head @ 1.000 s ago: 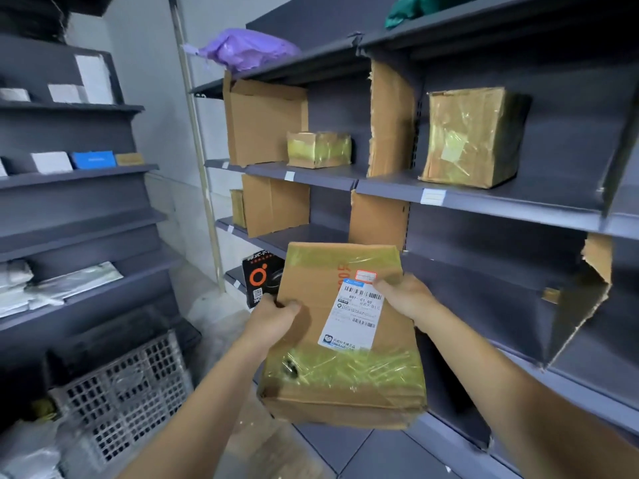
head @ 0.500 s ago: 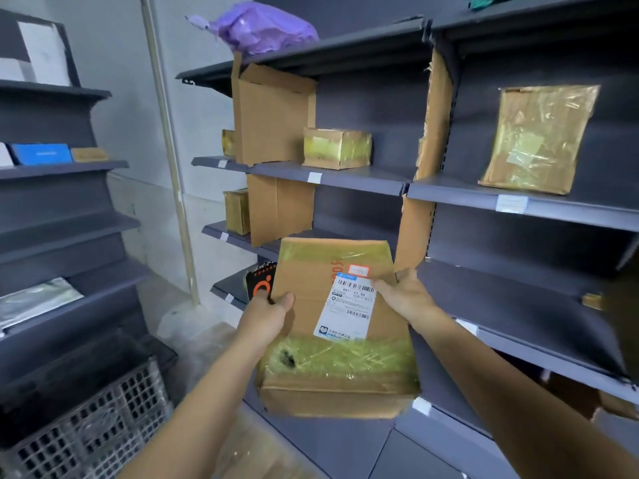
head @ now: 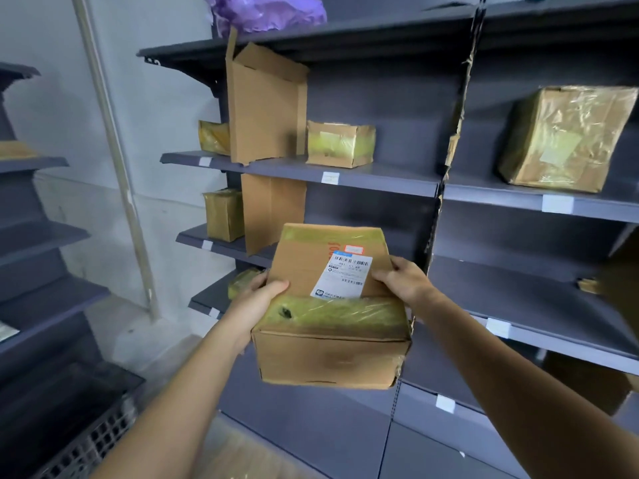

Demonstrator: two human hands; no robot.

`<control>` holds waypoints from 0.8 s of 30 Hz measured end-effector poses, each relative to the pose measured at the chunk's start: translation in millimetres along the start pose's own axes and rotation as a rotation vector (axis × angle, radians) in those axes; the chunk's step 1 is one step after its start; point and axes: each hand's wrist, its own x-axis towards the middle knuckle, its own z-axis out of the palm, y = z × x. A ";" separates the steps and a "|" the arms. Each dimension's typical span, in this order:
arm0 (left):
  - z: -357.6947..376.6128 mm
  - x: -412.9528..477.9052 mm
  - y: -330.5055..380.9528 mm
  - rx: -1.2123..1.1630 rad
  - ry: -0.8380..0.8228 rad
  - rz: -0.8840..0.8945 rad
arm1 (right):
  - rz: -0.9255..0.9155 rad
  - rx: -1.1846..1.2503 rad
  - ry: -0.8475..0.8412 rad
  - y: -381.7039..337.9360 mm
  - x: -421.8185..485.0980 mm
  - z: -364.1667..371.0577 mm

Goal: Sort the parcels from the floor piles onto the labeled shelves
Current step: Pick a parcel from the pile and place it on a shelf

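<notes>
I hold a brown cardboard parcel [head: 332,344] with yellow tape and a white shipping label [head: 342,278] in front of the dark grey shelving unit [head: 380,183]. My left hand [head: 257,299] grips its left side and my right hand [head: 401,280] grips its right side, thumb on the top near the label. The parcel hangs level with the lower shelves, tilted with its top face towards me. Small white label tags [head: 329,178] mark the shelf edges.
Taped parcels sit on the shelves: a small one [head: 340,143] on the upper left shelf, a big one [head: 563,138] at right, another [head: 224,214] lower left. Upright cardboard dividers [head: 266,105] split the bays. A purple bag [head: 266,10] lies on top. A plastic crate [head: 86,444] stands bottom left.
The view has moved closer to the shelves and panned left. The parcel stays in both hands, now raised slightly and tipped so its front side shows.
</notes>
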 end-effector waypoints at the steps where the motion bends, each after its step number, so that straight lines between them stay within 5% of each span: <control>1: -4.8 11.4 -0.3 -0.031 -0.043 -0.004 | 0.009 0.004 0.001 -0.7 8.8 3.7; 7: -17.5 79.8 2.0 -0.080 -0.245 0.063 | 0.041 0.095 0.033 -3.1 69.5 21.1; 13: -20.8 154.0 2.2 0.346 -0.373 0.185 | 0.088 0.106 0.056 5.2 133.6 35.1; 24: -14.1 241.6 6.1 0.351 -0.275 0.255 | 0.076 0.102 0.106 16.4 197.6 51.2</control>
